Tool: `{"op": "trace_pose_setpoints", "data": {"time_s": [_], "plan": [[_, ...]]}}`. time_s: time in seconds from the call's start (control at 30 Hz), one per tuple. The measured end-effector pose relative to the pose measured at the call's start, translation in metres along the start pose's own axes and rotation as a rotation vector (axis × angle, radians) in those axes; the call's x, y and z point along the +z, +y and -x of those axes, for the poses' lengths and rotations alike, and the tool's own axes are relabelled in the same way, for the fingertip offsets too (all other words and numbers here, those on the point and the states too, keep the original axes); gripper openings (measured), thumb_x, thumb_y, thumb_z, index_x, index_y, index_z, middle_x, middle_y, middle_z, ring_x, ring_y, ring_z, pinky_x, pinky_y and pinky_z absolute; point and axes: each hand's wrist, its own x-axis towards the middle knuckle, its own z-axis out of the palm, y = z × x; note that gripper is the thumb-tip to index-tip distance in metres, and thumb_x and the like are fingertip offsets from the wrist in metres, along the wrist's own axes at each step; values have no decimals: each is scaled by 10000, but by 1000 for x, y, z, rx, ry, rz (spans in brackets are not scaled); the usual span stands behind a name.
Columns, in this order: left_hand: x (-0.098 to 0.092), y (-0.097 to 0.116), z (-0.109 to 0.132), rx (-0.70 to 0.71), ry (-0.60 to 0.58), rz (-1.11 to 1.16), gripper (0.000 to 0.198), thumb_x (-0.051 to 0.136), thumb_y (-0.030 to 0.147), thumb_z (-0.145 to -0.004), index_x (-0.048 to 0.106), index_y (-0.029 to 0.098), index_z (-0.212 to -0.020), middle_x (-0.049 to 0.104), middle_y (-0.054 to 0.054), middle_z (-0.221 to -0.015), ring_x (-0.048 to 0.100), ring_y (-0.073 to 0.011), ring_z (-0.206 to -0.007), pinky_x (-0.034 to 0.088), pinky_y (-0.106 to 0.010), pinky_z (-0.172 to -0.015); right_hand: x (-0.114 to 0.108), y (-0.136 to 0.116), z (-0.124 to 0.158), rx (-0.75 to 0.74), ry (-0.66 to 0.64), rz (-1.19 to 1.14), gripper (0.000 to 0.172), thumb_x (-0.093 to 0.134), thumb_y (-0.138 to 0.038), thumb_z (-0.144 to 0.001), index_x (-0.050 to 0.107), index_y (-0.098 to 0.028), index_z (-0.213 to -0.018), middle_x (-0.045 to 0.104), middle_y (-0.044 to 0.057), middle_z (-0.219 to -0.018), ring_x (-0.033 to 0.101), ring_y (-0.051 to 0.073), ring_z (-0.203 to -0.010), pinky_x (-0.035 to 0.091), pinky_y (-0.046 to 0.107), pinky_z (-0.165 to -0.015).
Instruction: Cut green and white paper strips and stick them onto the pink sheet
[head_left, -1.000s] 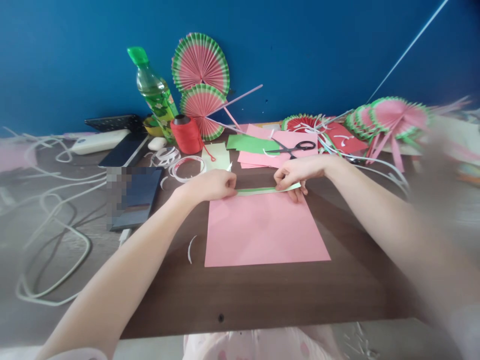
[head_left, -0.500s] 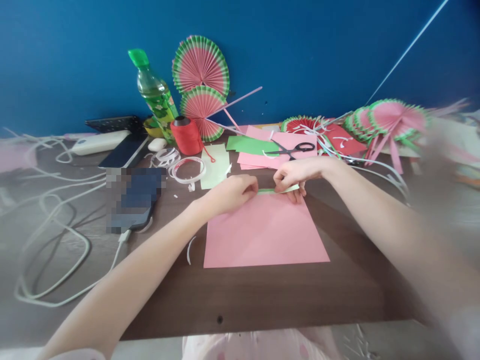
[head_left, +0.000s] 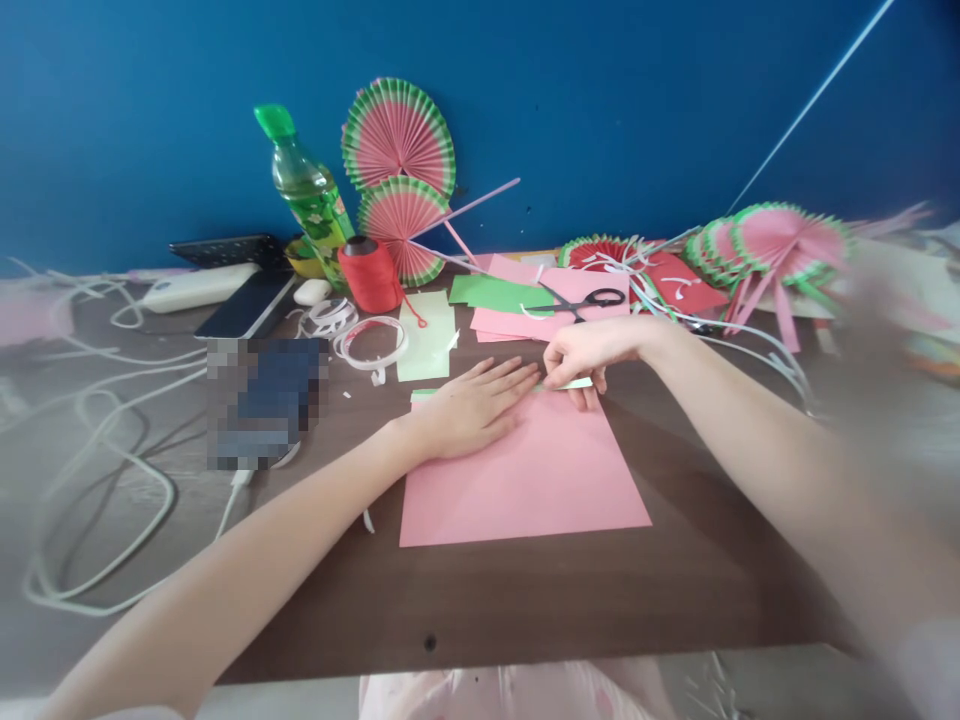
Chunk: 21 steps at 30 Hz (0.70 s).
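Observation:
A pink sheet of paper (head_left: 525,490) lies flat on the dark brown table, with a narrow light green paper strip (head_left: 576,384) along its far edge. My left hand (head_left: 476,408) rests flat over the far left part of the sheet, fingers stretched out and pointing right, covering the middle of the strip. At the far right corner, my right hand (head_left: 589,355) has its fingers closed on the strip, whose pale end pokes out beneath them. Just beyond that hand lie black-handled scissors (head_left: 576,304) on green paper (head_left: 499,293) and pink paper (head_left: 517,324).
Behind my left hand are a pale green sheet (head_left: 426,350), tape rolls (head_left: 375,345) and red thread (head_left: 371,278). A green-capped bottle (head_left: 311,205) and pleated fans (head_left: 401,135) stand by the blue wall. At left lie a phone (head_left: 270,400) and white cables (head_left: 161,520). More fans (head_left: 791,235) lie right.
My left hand has opened from curled fingers and now lies flat, pressed over the strip and sheet. My right hand stays at the far right corner. The view has shifted slightly.

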Motion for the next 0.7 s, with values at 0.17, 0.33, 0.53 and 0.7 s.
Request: {"op": "trace_pose_setpoints", "data": {"time_s": [0.17, 0.33, 0.53, 0.7], "plan": [[-1, 2, 6, -24, -13, -26, 543, 159, 383, -930, 135, 172, -1429, 160, -45, -1499, 79, -179, -1382, 61, -374, -1118, -6, 9, -2, -13, -35, 9, 399, 599, -548, -677, 493, -164, -689, 673, 50, -654, 651, 152, -609, 473, 234, -547], [-1, 3, 5, -21, -17, -35, 516, 172, 372, -930, 164, 226, -1424, 165, -37, -1499, 85, -195, -1382, 88, -411, -1112, -12, 17, -2, -12, -63, 12, 472, 597, -619, -639, 519, -159, -711, 684, 58, -680, 655, 163, -622, 469, 248, -559], [0, 2, 5, -21, -9, -35, 508, 189, 370, -929, 187, 236, -1419, 165, -33, -1499, 83, -196, -1382, 79, -409, -1113, -14, 19, 1, 12, -49, 38, 496, 598, -638, -623, 535, -153, -708, 681, 60, -656, 654, 169, -626, 469, 254, -562], [0, 2, 5, -18, -14, -39, 509, 188, 372, -929, 185, 236, -1420, 158, -33, -1501, 79, -197, -1382, 75, -407, -1112, -14, 23, -1, 22, -68, 21, 446, 604, -595, -647, 544, -159, -719, 677, 43, -633, 651, 162, -611, 466, 251, -557]]}}
